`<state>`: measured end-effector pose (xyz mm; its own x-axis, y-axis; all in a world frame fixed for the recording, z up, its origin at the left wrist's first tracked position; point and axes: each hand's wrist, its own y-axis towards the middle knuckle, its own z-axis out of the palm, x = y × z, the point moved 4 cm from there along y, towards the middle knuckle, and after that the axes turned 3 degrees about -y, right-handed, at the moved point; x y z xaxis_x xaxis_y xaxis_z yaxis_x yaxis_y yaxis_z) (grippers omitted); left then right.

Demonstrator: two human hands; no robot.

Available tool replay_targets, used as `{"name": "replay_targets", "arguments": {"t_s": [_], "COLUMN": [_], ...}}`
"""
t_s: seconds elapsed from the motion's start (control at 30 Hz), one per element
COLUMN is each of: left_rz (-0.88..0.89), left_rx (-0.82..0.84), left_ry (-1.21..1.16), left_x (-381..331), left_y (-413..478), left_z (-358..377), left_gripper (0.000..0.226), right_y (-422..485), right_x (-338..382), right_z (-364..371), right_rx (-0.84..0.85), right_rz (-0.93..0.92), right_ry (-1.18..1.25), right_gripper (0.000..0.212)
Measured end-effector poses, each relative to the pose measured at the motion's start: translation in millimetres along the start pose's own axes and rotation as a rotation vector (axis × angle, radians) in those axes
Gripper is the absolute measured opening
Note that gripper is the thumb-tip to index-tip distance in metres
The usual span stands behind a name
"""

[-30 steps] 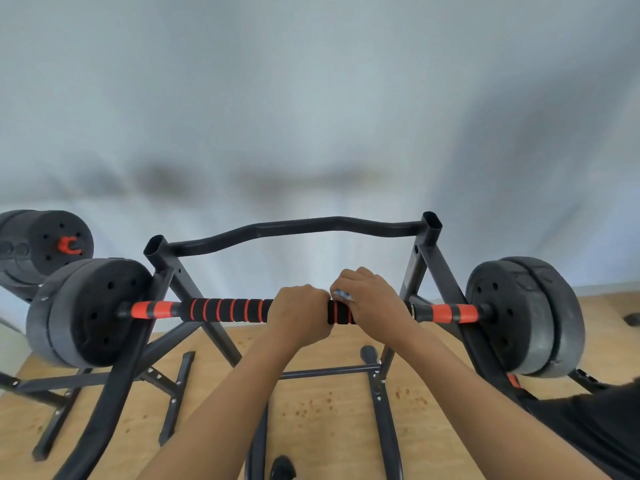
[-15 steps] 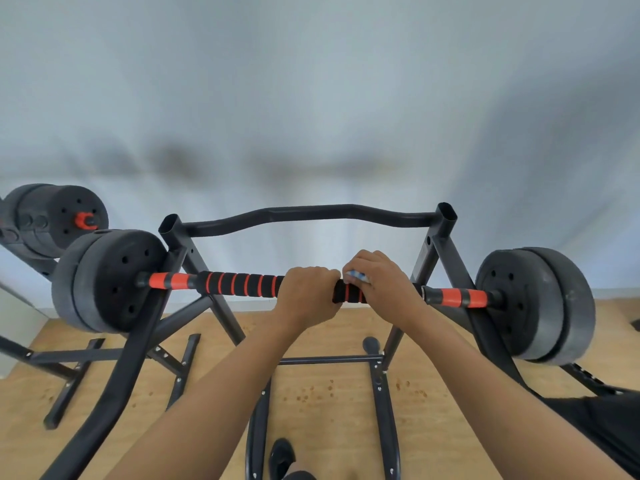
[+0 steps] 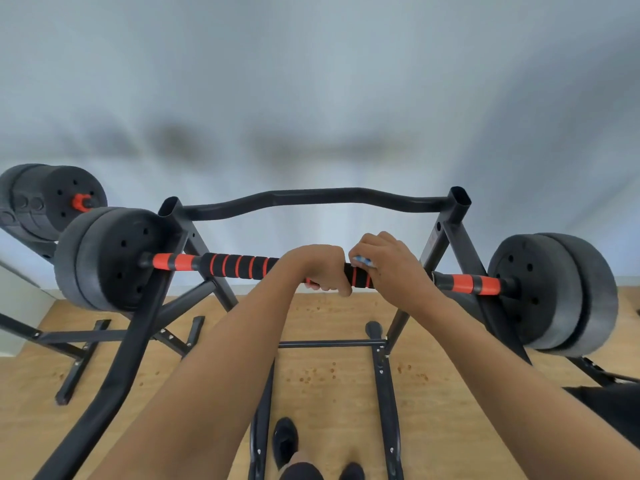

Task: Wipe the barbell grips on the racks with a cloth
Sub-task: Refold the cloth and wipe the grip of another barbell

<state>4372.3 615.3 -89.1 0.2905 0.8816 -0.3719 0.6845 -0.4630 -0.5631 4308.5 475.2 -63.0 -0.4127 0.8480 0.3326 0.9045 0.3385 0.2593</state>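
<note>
In the middle of the frame the left hand (image 3: pixel 311 268) was curled round the striped barbell grip (image 3: pixel 242 266). Just to its right, the right hand (image 3: pixel 391 268) was curled over the same grip, pinning a cloth (image 3: pixel 362 261) of which only a blue-and-white scrap showed. The barbell (image 3: pixel 464 284) lay across the rack (image 3: pixel 457 216). A hard sideways rub could have rolled it in its rests, or bunched the cloth so bare fingers did the wiping.

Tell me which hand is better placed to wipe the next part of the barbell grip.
Probably the right hand: it holds the cloth against the barbell grip. The left hand clasps that grip beside it, without cloth, and suits steadying.
</note>
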Motion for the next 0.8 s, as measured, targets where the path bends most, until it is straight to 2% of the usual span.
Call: {"name": "replay_targets", "arguments": {"t_s": [0.07,0.13,0.23,0.3,0.37,0.47,0.53,0.6,0.7,0.8], "left_rz": [0.023,0.067,0.15,0.197,0.224,0.158,0.132,0.117,0.073,0.04], "left_rx": [0.049,0.025,-0.199,-0.389,-0.44,-0.257,-0.054,0.079,0.132,0.162], "left_ry": [-0.074,-0.07,0.1,0.258,0.292,0.213,0.046,-0.081,-0.084,-0.097], "left_x": [3,1,-1,-2,-2,-1,1,0,-1,-2], "left_y": [1,0,-8,-14,-16,-6,1,4,6,3], "left_z": [-3,-5,-5,-1,4,2,1,2,3,6], "left_gripper": [0.036,0.03,0.02,0.026,0.028,0.034,0.043,0.043,0.036,0.033], "right_y": [4,8,15,17,15,7,4,3,0,-1], "right_x": [0,-1,-10,-18,-21,-18,-16,-15,-16,-17], "right_z": [-1,-2,-9,-12,-11,-7,-12,-20,-38,-44], "right_rx": [0.027,0.061,0.145,0.146,0.134,0.128,0.141,0.194,0.296,0.319], "right_rz": [-0.034,-0.05,-0.015,0.041,0.095,0.116,0.123,0.149,0.184,0.206], "right_ry": [-0.022,-0.019,0.062,0.113,0.137,0.132,0.14,0.173,0.163,0.177], "right_gripper": [0.022,0.019,0.02,0.018,0.014,0.01,0.013,0.012,0.017,0.023]}}
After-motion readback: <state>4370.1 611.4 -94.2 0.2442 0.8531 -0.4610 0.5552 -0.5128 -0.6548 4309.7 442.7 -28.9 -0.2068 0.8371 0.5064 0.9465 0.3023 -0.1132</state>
